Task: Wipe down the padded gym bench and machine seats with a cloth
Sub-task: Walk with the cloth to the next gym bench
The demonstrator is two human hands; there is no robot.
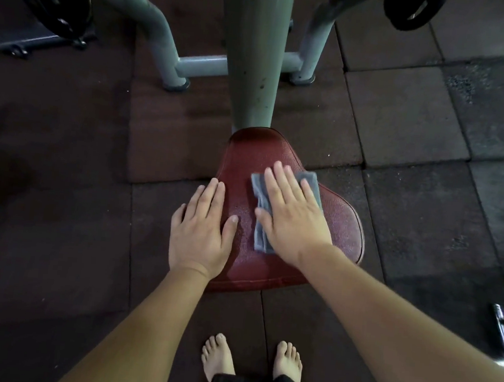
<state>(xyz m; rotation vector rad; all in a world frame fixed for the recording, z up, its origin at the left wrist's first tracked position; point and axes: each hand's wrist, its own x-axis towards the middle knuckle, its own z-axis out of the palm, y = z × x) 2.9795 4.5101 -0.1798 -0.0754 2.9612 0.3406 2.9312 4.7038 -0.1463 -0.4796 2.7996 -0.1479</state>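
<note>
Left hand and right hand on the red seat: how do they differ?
The right hand presses flat on the grey cloth; the left hand lies bare on the seat. The left hand sits at the seat's left edge, the right hand nearer its middle. Both lie flat, palm down.

red pebbled seat (259, 158), grey cloth (259, 234)

No text, label, brand mark, number or sign is legible. The seat (257, 154), the cloth (260, 237), the frame (252, 53) and the floor tiles (404, 112) show no readable marking.
</note>
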